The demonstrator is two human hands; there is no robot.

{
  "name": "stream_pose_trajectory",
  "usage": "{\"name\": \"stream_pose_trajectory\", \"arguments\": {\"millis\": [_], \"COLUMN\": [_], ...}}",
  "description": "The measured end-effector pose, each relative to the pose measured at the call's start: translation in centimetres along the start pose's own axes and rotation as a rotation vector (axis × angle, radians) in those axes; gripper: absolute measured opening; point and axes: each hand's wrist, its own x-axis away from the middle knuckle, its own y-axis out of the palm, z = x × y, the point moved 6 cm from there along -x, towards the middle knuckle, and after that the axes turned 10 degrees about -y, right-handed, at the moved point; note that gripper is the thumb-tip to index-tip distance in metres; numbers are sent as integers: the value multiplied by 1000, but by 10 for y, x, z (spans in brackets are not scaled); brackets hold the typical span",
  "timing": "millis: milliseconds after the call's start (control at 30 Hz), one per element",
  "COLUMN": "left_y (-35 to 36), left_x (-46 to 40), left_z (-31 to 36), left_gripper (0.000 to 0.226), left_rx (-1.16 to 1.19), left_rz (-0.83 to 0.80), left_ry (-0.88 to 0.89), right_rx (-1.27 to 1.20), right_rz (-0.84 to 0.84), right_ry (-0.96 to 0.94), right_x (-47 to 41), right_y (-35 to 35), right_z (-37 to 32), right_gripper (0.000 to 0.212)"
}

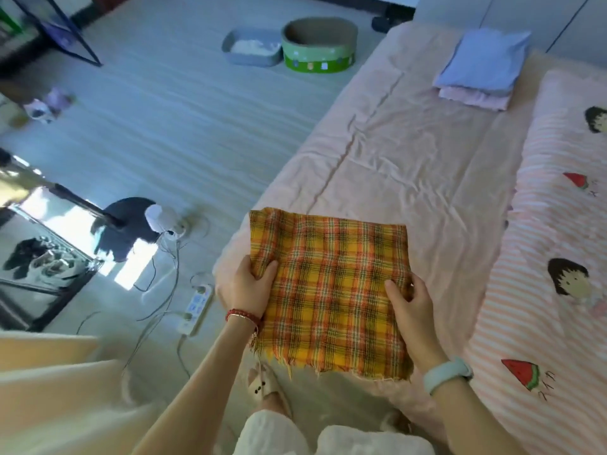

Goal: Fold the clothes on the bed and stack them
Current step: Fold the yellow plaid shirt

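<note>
A pale striped floor runs along the left and a bed covered in a wrinkled pink sheet [394,152] fills the right, with a pink-and-white striped quilt printed with cartoon girls and watermelon slices [551,244] along its far side, cut off by the frame edge. Right at the near edge of the bed, a folded square of yellow-orange plaid cloth with a frayed hem [331,290] is gripped from both sides: the left hand [248,285] clamps its left edge, thumb on top, fingers tucked out of sight beneath, and the right hand [409,302] pinches the right edge, thumb over, fingers curled behind the fabric. Whether the cloth rests on the sheet or hangs just above it is hard to call. Up at the far end sits the stack, a folded light-blue garment [486,60] on top of a folded pink one [473,99]. On the floor, a green oval cardboard tub [318,46] touches a grey tray [251,47], and a white power strip [195,308] trails cables; the left-hand furniture is blurred.
</note>
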Motion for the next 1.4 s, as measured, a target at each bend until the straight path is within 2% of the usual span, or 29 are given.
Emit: {"name": "stream_pose_trajectory", "arguments": {"millis": [167,300,400,600,700,833,967,1100,1400], "left_y": [-124,-197,-235,-292,-323,-354,-363,-351,-266], "left_x": [-82,-140,-180,-258,-311,-399,-462,-508,-613], "left_z": [-11,-19,-18,-6,9,44,92,137,240], "left_gripper": [18,28,28,22,15,23,27,26,19], "left_rx": [30,31,51,103,126,113,100,120,39], "left_rz": [50,113,157,219,238,242,227,149,-47], "left_ry": [5,-25,-23,-34,-18,4,41,92,189], "right_rx": [-22,-20,4,30,15,10,9,-3,-17], "right_rz": [-70,-109,-144,-202,-244,-226,-178,-112,124], "right_ry": [-31,-44,-61,-128,-144,-200,-235,-243,-167], "right_x": [-12,-26,-48,-104,-141,-205,-257,-300,-407], "right_y": [148,241,294,390,445,512,543,544,514], "right_z": [-43,-69,-89,-132,-153,-190,-227,-250,-262], "right_gripper": [21,27,32,28,22,9,10,9,11]}}
